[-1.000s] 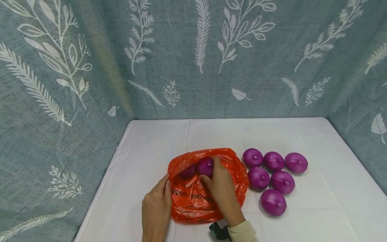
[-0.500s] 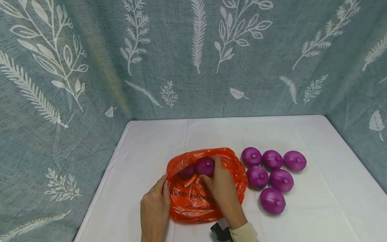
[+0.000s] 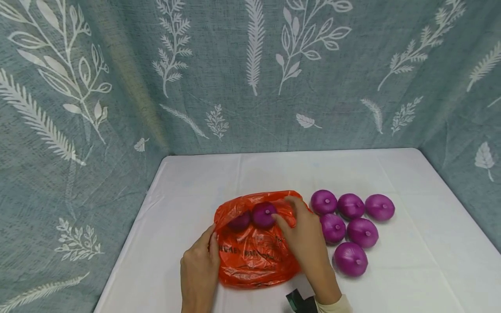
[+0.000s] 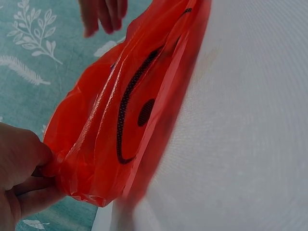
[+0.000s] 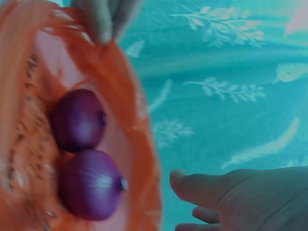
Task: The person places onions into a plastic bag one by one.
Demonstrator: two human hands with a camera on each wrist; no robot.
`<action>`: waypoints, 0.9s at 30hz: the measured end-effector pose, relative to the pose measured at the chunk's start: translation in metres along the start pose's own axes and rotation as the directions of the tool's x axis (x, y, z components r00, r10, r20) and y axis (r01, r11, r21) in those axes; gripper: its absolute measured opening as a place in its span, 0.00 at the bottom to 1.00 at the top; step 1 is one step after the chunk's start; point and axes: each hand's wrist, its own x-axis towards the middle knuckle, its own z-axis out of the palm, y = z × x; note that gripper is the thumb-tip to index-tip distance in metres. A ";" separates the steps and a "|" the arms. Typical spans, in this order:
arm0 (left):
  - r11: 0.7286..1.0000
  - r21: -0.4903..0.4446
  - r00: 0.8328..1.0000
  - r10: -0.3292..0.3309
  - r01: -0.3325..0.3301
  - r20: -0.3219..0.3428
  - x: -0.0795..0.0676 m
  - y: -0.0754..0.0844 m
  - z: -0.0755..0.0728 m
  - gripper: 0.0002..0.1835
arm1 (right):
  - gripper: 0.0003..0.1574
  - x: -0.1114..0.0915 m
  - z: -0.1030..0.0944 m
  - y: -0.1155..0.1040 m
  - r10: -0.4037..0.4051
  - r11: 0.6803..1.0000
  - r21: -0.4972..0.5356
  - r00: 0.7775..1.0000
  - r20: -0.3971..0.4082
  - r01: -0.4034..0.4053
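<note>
An orange-red plastic bag [image 3: 254, 271] with dark print lies open on the white table. Two purple onions, the right one [image 3: 264, 214] and the left one [image 3: 238, 221], sit side by side inside it. My left hand [image 3: 200, 265] pinches the bag's left rim between thumb and fingers, and the left wrist view shows the film bunched there. Over the bag's right side is my right hand [image 3: 305, 234], thumb and fingers spread, holding nothing. In the right wrist view that hand [image 5: 240, 199] is apart from the onions.
To the right of the bag, several loose onions [image 3: 362, 233] form a cluster, the nearest one [image 3: 350, 259] in front. A dark strap [image 3: 301, 302] shows by the right wrist. A patterned teal cloth [image 3: 235, 78] hangs behind the table.
My right hand has let go of the right onion in the bag and shifted right, its fingers now apart. The left hand keeps its grip on the rim.
</note>
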 end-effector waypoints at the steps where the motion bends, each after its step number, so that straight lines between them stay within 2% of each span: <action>1: 1.000 0.001 1.000 0.001 -0.001 -0.002 0.000 0.000 0.000 0.17 | 0.36 0.000 -0.004 0.001 0.003 1.000 0.002 1.000 -0.011 -0.003; 5: 1.000 0.011 1.000 -0.004 0.004 -0.005 0.000 0.001 0.000 0.17 | 0.37 0.003 -0.025 0.004 0.023 1.000 0.015 0.998 -0.056 -0.022; 11: 1.000 0.020 1.000 -0.022 0.022 0.016 0.001 0.003 0.000 0.17 | 0.36 0.010 -0.054 0.015 0.016 0.999 0.038 0.983 -0.184 -0.009; 18: 1.000 0.009 1.000 -0.004 0.004 0.007 0.001 0.000 0.000 0.17 | 0.39 0.009 -0.088 0.029 0.097 0.995 0.041 0.962 -0.255 -0.089; 23: 1.000 -0.001 1.000 0.012 -0.012 -0.008 0.001 -0.004 0.001 0.16 | 0.40 0.011 -0.109 0.047 0.122 0.992 0.021 0.934 -0.335 -0.122; 27: 1.000 -0.008 1.000 0.012 -0.012 -0.002 0.001 -0.005 0.001 0.16 | 0.41 0.010 -0.123 0.069 0.168 0.983 -0.003 0.906 -0.388 -0.183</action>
